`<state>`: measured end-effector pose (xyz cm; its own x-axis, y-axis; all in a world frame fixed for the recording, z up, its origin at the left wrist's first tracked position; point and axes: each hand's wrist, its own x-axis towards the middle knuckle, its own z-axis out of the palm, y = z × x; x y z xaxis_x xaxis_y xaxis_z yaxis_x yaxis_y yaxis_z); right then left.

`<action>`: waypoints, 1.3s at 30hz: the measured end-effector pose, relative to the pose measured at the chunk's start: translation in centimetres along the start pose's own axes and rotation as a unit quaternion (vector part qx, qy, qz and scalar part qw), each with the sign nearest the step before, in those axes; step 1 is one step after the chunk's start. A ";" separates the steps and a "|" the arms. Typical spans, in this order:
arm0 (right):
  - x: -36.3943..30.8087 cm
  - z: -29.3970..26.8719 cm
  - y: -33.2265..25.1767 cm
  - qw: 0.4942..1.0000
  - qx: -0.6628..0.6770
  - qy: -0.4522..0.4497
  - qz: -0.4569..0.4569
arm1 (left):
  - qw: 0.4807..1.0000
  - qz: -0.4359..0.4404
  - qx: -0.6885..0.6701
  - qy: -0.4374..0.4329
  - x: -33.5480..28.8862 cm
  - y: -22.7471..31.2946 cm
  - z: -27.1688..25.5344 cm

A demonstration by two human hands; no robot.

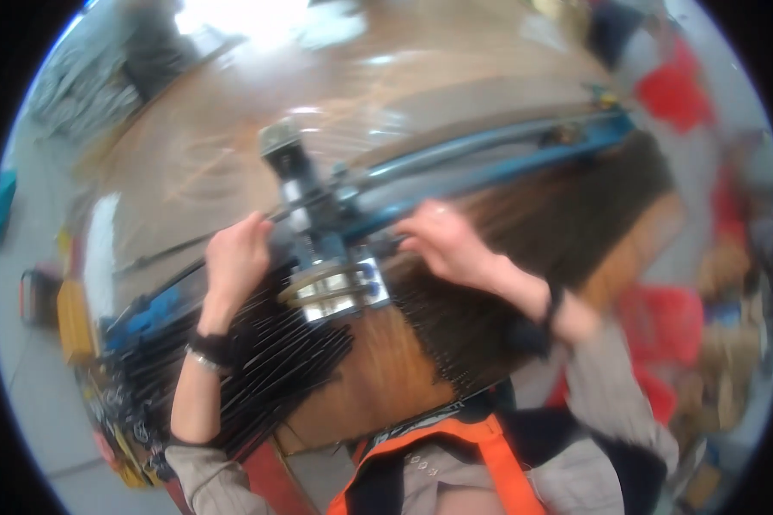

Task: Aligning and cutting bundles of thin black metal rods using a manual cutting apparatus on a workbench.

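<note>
Both hands are at a small bench machine (301,180) with a metal column, a bright metal base and a round ring-like part (318,283). My left hand (239,262) is closed beside its left side, fingertips pressed together near a thin dark rod; blur hides whether it grips the rod. On the other side, my right hand (447,245) makes a pinch close to the machine, and what lies between its fingers is too smeared to name. Loose thin black rods (275,390) lie below my left hand. Under my right forearm spreads a wide layer of dark rods (524,240).
A long blue metal rail (489,184) runs from the machine toward the far right of the wooden table (395,365). Clear plastic sheeting (215,172) covers the far part. Yellow (76,322) and blue (155,313) items sit at left; red chairs (661,322) stand at right.
</note>
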<state>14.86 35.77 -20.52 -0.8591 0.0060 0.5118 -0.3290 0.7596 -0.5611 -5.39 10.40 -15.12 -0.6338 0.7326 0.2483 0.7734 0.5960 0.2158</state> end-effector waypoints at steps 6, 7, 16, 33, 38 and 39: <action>0.2 0.2 2.2 0.996 0.086 -0.002 -0.010 | 0.989 0.115 0.029 0.085 0.5 -0.8 2.3; 0.4 -1.0 2.5 0.996 0.094 -0.009 -0.002 | 0.986 0.136 0.026 0.092 1.2 -0.6 2.6; -5.6 -2.9 -4.1 0.966 0.007 -0.220 -0.133 | 0.929 0.180 0.265 0.182 -1.8 -9.8 -1.7; -2.2 -1.2 -5.7 0.961 0.053 -0.262 0.073 | 0.996 -0.002 0.086 0.005 -22.2 1.8 0.7; -2.0 -0.3 -7.4 0.953 0.068 -0.262 0.137 | 0.997 0.070 0.014 -0.040 -20.6 3.7 0.2; -2.1 -0.3 -7.8 0.952 0.076 -0.262 0.139 | 0.996 0.073 0.019 -0.036 -19.9 5.0 0.2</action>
<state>19.38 30.03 -17.00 -0.9860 -0.1611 -0.0426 -0.0782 0.6730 -0.7355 11.09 -1.13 -19.17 -0.5130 0.8335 0.2053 0.8581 0.4920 0.1465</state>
